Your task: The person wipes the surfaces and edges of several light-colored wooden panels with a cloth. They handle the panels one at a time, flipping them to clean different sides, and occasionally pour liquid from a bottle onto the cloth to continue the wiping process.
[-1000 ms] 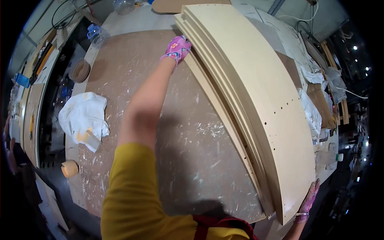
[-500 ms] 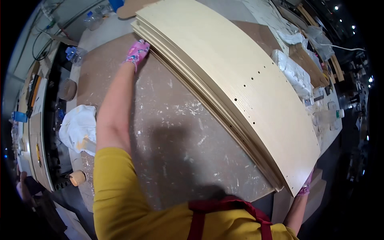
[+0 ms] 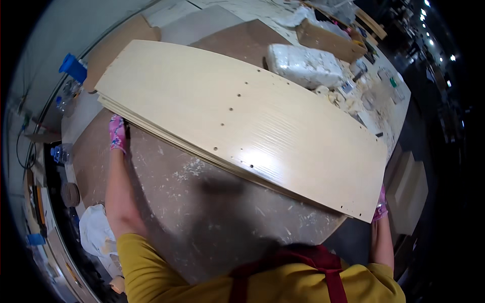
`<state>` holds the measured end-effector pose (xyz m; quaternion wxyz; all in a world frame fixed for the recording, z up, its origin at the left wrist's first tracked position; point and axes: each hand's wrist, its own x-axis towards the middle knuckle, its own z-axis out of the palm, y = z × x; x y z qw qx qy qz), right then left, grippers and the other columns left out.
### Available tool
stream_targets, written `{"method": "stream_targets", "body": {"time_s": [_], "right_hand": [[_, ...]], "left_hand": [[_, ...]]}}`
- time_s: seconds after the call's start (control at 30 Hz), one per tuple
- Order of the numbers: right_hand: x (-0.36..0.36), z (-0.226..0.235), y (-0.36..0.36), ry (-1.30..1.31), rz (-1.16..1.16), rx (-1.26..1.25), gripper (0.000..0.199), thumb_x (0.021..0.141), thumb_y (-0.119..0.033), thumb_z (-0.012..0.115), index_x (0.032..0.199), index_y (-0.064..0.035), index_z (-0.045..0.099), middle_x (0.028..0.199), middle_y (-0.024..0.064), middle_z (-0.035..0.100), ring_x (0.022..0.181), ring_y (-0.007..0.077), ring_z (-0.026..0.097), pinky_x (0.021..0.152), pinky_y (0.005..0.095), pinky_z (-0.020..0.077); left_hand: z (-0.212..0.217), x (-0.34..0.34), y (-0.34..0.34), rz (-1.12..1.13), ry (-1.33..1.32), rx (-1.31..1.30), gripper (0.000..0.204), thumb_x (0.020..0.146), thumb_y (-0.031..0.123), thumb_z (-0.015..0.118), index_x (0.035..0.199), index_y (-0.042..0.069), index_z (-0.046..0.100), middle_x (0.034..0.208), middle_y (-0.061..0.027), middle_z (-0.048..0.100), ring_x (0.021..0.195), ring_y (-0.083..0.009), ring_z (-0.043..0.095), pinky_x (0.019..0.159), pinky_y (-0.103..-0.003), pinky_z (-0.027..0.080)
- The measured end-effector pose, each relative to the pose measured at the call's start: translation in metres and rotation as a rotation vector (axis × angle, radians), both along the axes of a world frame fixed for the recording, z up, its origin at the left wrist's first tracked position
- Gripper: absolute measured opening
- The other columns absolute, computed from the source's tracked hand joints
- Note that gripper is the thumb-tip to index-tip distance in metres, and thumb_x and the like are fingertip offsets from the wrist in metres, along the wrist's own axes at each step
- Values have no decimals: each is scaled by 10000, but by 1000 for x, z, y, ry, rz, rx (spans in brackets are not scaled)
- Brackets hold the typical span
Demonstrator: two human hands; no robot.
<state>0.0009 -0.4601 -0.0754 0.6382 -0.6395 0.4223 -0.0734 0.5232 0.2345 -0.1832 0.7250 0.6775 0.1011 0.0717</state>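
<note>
- Left hand (image 3: 117, 133), in a pink patterned glove, is pressing against the near long edge of the stack of pale boards (image 3: 242, 123), way out at about 9 o'clock; the fingers are lying flat along the edge rather than wrapping it, as far as I can tell.
- Right hand (image 3: 380, 207), same kind of glove, is gripping the stack's corner down at about 4 o'clock, fingers curled onto the board edge.
- The stack is lying flat on the round brown worktable (image 3: 202, 212), running from 10 o'clock across to 4 o'clock, top board showing small drilled holes.
- Table surface is looking dusty and scuffed with white smears.
- A white wrapped bundle (image 3: 303, 64) is sitting just past the stack at 1 o'clock, near a wooden box (image 3: 328, 40).
- White rag (image 3: 98, 237) is hanging around at 8 o'clock, off the table's edge.
</note>
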Motion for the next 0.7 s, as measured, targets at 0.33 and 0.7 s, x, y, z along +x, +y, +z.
{"method": "stream_targets", "body": {"time_s": [0.33,0.7], "right_hand": [[8,5,-38,77,91,-92,364,925,-384,464,1106,-87,572,1044,63,613,929,194,598,776,328,491],[39,-24,-103,139,278,-237,360,924,-382,469,1094,-84,576,1033,64,616,925,192,599,774,328,491]], "left_hand": [[24,-95,11,-274,21,402,106,827,7,517,896,-20,593,879,-40,602,811,-116,554,648,-253,458],[73,-258,-30,-71,266,42,130,826,78,576,917,16,645,811,-57,634,665,-139,536,570,-278,418]]}}
